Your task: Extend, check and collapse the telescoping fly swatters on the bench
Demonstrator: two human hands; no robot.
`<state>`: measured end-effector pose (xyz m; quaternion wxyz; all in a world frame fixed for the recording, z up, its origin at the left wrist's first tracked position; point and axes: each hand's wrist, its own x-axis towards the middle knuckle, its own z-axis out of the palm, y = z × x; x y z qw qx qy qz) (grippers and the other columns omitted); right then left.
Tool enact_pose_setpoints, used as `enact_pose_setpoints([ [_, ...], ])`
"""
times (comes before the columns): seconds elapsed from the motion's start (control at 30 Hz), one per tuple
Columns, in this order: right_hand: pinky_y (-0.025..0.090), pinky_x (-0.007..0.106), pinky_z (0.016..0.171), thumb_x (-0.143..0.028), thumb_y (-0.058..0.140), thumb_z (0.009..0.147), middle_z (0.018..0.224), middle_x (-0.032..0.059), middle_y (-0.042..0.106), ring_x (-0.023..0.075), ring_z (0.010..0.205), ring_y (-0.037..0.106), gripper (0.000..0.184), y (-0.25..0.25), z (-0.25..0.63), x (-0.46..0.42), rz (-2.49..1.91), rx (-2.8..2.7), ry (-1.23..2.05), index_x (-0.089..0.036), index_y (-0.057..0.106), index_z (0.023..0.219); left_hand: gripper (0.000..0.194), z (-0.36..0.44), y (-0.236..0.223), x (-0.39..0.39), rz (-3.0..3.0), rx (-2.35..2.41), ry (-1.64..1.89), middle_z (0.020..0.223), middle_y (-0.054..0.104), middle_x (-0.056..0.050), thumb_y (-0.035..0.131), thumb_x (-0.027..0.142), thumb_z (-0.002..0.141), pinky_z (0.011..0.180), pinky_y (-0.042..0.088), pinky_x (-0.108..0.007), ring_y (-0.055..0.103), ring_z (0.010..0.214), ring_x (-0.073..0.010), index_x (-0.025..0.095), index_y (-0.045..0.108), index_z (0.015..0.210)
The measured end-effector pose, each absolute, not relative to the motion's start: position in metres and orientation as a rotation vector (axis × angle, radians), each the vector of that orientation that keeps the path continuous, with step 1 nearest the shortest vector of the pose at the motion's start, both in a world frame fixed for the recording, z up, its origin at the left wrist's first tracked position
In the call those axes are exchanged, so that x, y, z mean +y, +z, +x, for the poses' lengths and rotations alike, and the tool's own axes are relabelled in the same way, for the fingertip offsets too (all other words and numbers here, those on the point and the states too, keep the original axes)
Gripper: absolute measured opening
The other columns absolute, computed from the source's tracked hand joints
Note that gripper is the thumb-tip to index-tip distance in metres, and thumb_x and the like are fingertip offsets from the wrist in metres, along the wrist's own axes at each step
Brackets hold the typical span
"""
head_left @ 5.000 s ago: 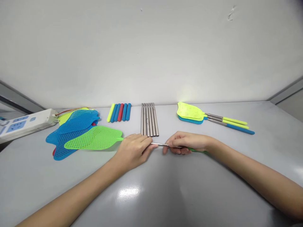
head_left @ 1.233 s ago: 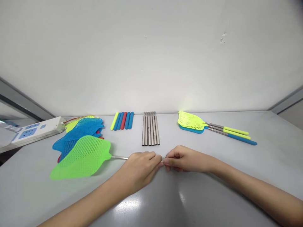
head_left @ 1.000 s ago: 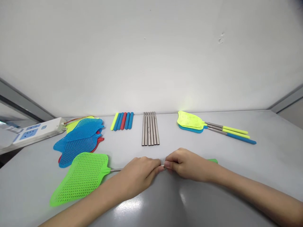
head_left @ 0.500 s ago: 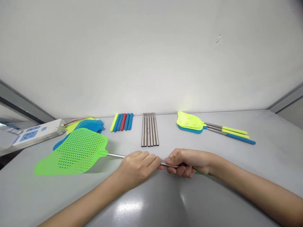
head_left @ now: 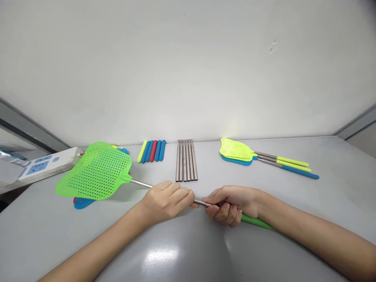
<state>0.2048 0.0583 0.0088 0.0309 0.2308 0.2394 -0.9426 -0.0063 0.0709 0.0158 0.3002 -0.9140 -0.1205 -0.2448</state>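
Note:
A green fly swatter [head_left: 101, 170] is held between both hands, its perforated head up at the left and tilted off the table. My left hand [head_left: 166, 201] is closed round its metal rod, to the right of the head. Further along, my right hand [head_left: 229, 205] grips the rod where it runs toward a green handle [head_left: 258, 222]. The handle sticks out under my right wrist; the joint between rod and handle is hidden by my fingers. Beneath the green head lie blue and yellow swatter heads [head_left: 84, 203], mostly covered.
Foam handles [head_left: 151, 151] in yellow, blue and red lie in a row at the back. Several metal tubes [head_left: 187, 161] lie beside them. Yellow and blue fly swatters [head_left: 237, 150] rest at the back right. A white power strip [head_left: 47, 166] stands at the left, by the wall [head_left: 188, 78].
The green swatter's head has risen and shifted slightly right, its rod now slanting down toward my right hand. More of the green handle shows past my right hand.

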Motion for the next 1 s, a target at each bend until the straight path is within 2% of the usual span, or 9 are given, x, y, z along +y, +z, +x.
enact_pose_setpoints([
  [0.2, 0.009, 0.014, 0.026, -0.031, 0.030, 0.085, 0.044, -0.0098, 0.017, 0.0051, 0.035, 0.004, 0.029, 0.012, 0.204, 0.057, 0.746, 0.732, -2.865, -0.017, 0.038, 0.061, 0.023, -0.008, 0.010, 0.071, -2.451, -0.339, -0.639, 0.050, 0.040, 0.006, 0.048, 0.037, 0.082, 0.045, 0.023, -0.027, 0.033, 0.045, -0.0090, 0.019, 0.050, 0.068],
  [0.3, 0.010, 0.014, 0.029, -0.039, 0.038, 0.083, 0.046, -0.0093, 0.021, 0.0040, 0.036, 0.010, 0.029, 0.019, 0.203, 0.050, 1.050, 1.169, -2.773, -0.015, 0.046, 0.068, 0.023, -0.009, 0.005, 0.073, -2.476, -0.398, -0.645, 0.049, 0.040, 0.005, 0.048, 0.035, 0.082, 0.047, 0.023, -0.027, 0.034, 0.046, -0.0097, 0.018, 0.049, 0.066],
  [0.37, 0.014, 0.013, 0.033, -0.044, 0.047, 0.078, 0.049, -0.0085, 0.028, 0.0037, 0.038, 0.019, 0.028, 0.023, 0.202, 0.045, 1.277, 1.564, -2.595, -0.016, 0.048, 0.075, 0.021, -0.009, 0.003, 0.073, -2.486, -0.429, -0.656, 0.049, 0.040, 0.005, 0.047, 0.031, 0.083, 0.047, 0.023, -0.027, 0.034, 0.047, -0.0102, 0.018, 0.048, 0.066],
  [0.43, 0.019, 0.015, 0.036, -0.045, 0.051, 0.075, 0.050, -0.0076, 0.033, 0.0046, 0.041, 0.025, 0.028, 0.025, 0.200, 0.041, 1.438, 1.892, -2.375, -0.017, 0.045, 0.073, 0.021, -0.008, 0.002, 0.074, -2.488, -0.454, -0.660, 0.050, 0.041, 0.005, 0.046, 0.027, 0.084, 0.048, 0.023, -0.027, 0.034, 0.047, -0.0104, 0.018, 0.047, 0.065],
  [0.6, 0.021, 0.020, 0.043, -0.040, 0.038, 0.083, 0.050, -0.0057, 0.028, 0.0066, 0.047, 0.025, 0.038, 0.026, 0.197, 0.039, 1.618, 2.559, -1.709, -0.017, 0.033, 0.054, 0.022, -0.005, 0.003, 0.073, -2.483, -0.531, -0.648, 0.051, 0.043, 0.005, 0.048, 0.029, 0.082, 0.049, 0.024, -0.026, 0.036, 0.048, -0.0101, 0.018, 0.046, 0.063],
  [0.67, 0.021, 0.021, 0.044, -0.037, 0.036, 0.084, 0.050, -0.0055, 0.027, 0.0067, 0.048, 0.025, 0.038, 0.027, 0.197, 0.040, 1.634, 2.613, -1.614, -0.016, 0.032, 0.053, 0.023, -0.003, 0.003, 0.072, -2.482, -0.539, -0.651, 0.050, 0.042, 0.005, 0.050, 0.030, 0.082, 0.049, 0.024, -0.026, 0.036, 0.048, -0.0099, 0.018, 0.046, 0.063],
  [0.73, 0.021, 0.021, 0.043, -0.036, 0.037, 0.084, 0.049, -0.0056, 0.029, 0.0063, 0.046, 0.025, 0.037, 0.027, 0.199, 0.042, 1.586, 2.531, -1.753, -0.016, 0.034, 0.053, 0.023, -0.002, 0.004, 0.072, -2.479, -0.531, -0.665, 0.049, 0.041, 0.006, 0.051, 0.031, 0.081, 0.048, 0.024, -0.026, 0.035, 0.047, -0.0097, 0.018, 0.045, 0.062],
  [0.9, 0.015, 0.019, 0.036, -0.042, 0.045, 0.079, 0.044, -0.0072, 0.027, 0.0046, 0.039, 0.021, 0.037, 0.027, 0.203, 0.046, 1.406, 1.944, -2.409, -0.016, 0.038, 0.055, 0.022, -0.002, 0.004, 0.073, -2.456, -0.473, -0.699, 0.049, 0.041, 0.006, 0.050, 0.033, 0.082, 0.047, 0.023, -0.026, 0.035, 0.046, -0.0092, 0.018, 0.048, 0.065],
  [1.0, 0.011, 0.018, 0.034, -0.045, 0.047, 0.078, 0.045, -0.0079, 0.026, 0.0035, 0.037, 0.017, 0.037, 0.028, 0.206, 0.049, 1.333, 1.673, -2.553, -0.016, 0.039, 0.057, 0.022, -0.004, 0.006, 0.074, -2.436, -0.439, -0.680, 0.049, 0.042, 0.006, 0.050, 0.035, 0.082, 0.047, 0.024, -0.026, 0.035, 0.047, -0.0092, 0.018, 0.049, 0.067],
])
